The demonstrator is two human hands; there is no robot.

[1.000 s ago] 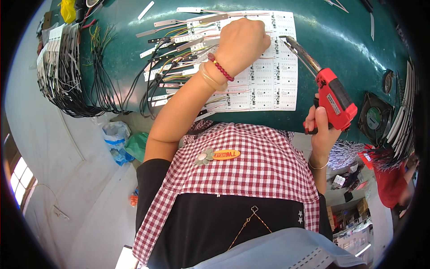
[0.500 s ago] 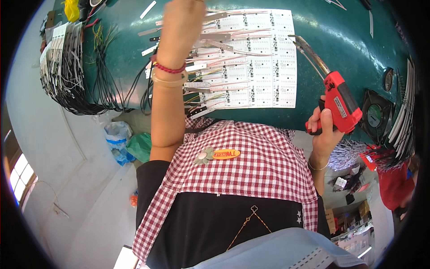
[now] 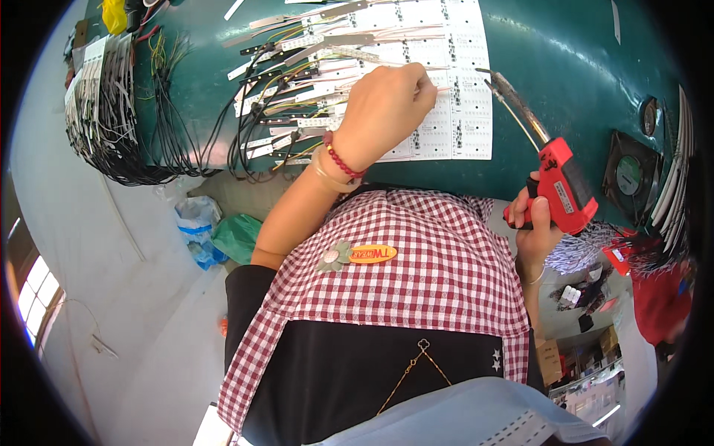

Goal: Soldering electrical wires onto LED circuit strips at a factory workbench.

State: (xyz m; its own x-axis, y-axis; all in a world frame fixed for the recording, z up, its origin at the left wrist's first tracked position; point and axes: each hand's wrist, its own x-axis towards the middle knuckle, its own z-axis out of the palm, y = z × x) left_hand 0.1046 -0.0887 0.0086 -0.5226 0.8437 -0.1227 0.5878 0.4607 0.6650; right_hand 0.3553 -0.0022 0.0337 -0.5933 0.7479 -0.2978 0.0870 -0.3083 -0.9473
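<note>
My left hand (image 3: 393,106) is over the white circuit boards (image 3: 470,123), its fingers curled in and pinched together. What they hold, if anything, is hidden by the hand. My right hand (image 3: 541,223) wraps round the handle of a red soldering gun (image 3: 565,186). The gun's long metal tip and thin guide tube point up and left, ending close to the boards' right part. Thin pale and red wires (image 3: 405,35) run across the boards from the left. Small LED strips (image 3: 294,120) with black cables lie along the boards' left side.
A thick bundle of black cables (image 3: 104,123) hangs over the green table's (image 3: 550,67) left edge, beside another cable bunch (image 3: 169,111). At the right are a black fan (image 3: 631,175) and a bundle of pale wires (image 3: 673,163). Plastic bags (image 3: 236,236) lie below the table.
My left hand has come down and to the right, from the boards' upper left to over their middle. The soldering gun stays in my right hand, its tip slightly lower.
</note>
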